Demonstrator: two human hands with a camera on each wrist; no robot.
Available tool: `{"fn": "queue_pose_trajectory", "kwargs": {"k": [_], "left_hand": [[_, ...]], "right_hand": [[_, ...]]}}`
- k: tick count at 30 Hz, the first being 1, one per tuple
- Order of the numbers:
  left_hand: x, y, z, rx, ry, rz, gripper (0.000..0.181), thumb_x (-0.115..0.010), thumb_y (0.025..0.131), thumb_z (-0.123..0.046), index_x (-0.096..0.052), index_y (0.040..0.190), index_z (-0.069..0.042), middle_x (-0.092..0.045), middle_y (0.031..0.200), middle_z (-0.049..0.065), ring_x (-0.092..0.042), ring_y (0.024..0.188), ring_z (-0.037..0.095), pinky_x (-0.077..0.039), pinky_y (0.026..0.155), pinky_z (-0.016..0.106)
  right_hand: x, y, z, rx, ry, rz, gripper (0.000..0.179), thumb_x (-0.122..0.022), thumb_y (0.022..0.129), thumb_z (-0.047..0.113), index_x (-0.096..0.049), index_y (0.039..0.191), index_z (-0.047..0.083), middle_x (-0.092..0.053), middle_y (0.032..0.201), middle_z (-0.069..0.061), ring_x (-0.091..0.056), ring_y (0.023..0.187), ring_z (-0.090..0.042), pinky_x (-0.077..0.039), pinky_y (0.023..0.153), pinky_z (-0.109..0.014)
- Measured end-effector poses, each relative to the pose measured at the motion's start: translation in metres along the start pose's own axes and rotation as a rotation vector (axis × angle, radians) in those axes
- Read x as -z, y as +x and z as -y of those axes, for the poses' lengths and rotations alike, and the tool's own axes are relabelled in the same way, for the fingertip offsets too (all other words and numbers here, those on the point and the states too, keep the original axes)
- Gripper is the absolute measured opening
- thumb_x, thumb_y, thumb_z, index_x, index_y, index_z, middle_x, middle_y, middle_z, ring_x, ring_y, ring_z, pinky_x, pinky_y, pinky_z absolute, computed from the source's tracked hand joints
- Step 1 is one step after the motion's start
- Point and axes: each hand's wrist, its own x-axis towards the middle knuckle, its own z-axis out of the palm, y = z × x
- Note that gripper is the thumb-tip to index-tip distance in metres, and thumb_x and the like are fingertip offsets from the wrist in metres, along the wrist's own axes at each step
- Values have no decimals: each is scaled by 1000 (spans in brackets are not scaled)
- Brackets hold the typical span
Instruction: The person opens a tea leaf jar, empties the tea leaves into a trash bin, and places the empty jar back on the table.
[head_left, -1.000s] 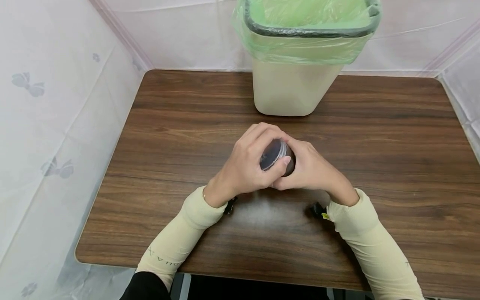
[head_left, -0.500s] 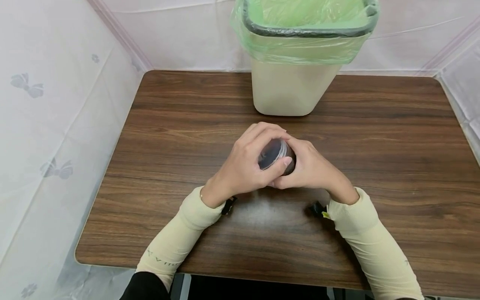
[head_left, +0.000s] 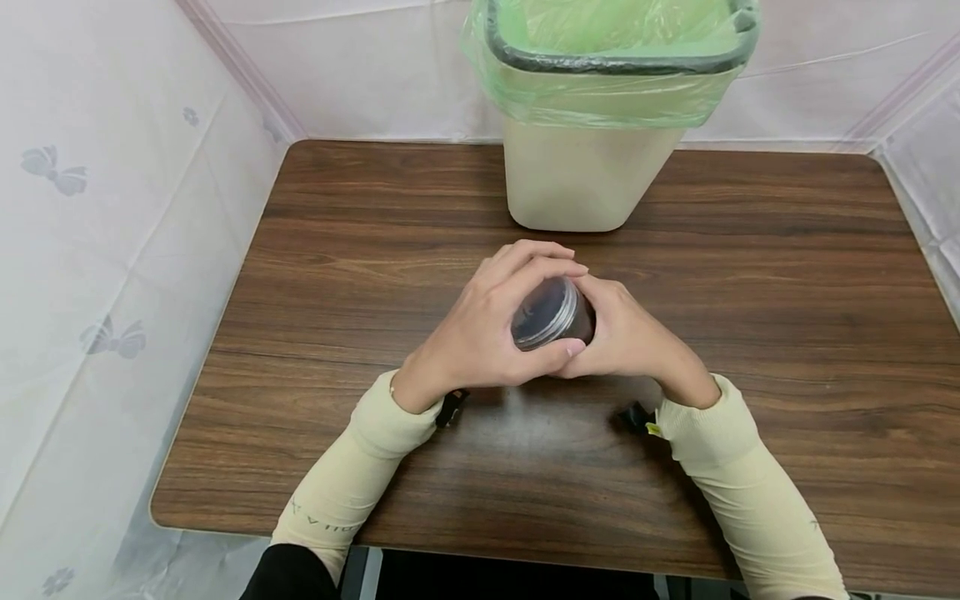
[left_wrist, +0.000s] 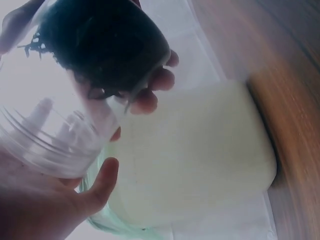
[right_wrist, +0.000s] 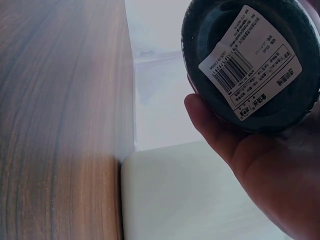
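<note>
A clear plastic jar [head_left: 547, 308] with a ridged, see-through lid [left_wrist: 47, 150] is between both hands over the middle of the table, tilted so its lid faces left. Dark, stringy contents [left_wrist: 107, 42] fill its far end in the left wrist view. My left hand [head_left: 487, 321] curves round the lid end, thumb on the near side and fingers along the far side. Round the body, my right hand [head_left: 626, 329] grips the jar. The right wrist view shows the jar's dark base with a white barcode label [right_wrist: 250, 62].
A cream bin [head_left: 581, 179] stands at the back of the wooden table [head_left: 322, 333], lined with a green bag [head_left: 600, 104] folded over its rim. White patterned sheeting [head_left: 97, 250] hangs behind and at the sides.
My left hand has loosened and shifted slightly left round the lid, its fingers spread wider, and more of the lid shows. The right hand holds nearly still.
</note>
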Motion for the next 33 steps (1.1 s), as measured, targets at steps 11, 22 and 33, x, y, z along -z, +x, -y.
{"fn": "queue_pose_trajectory", "kwargs": {"k": [11,22,33], "left_hand": [[6,3,-1,-132,-139,-30,54,-78,79,-32,-64,123,-4,-58,131,12,-50,126,22,-38,106,42],[7,3,-5,-191,-209,-28,49,-75,81,-32,-65,119,-2,-59,128,15,-52,124,24,-41,104,42],[4,5,-11,-281,-241,-1,39,-69,86,-31,-69,113,-2,-62,122,19,-57,117,23,-45,101,39]], "right_hand": [[4,-2,1,-7,109,66,64,-86,65,17,-61,123,11,-67,106,1,-63,93,-16,-51,82,-32],[4,0,-1,93,274,185,57,-84,68,14,-63,120,9,-69,105,1,-66,93,-20,-52,86,-33],[2,1,-2,206,368,255,52,-78,71,15,-63,121,10,-66,106,-3,-64,94,-23,-52,86,-34]]}}
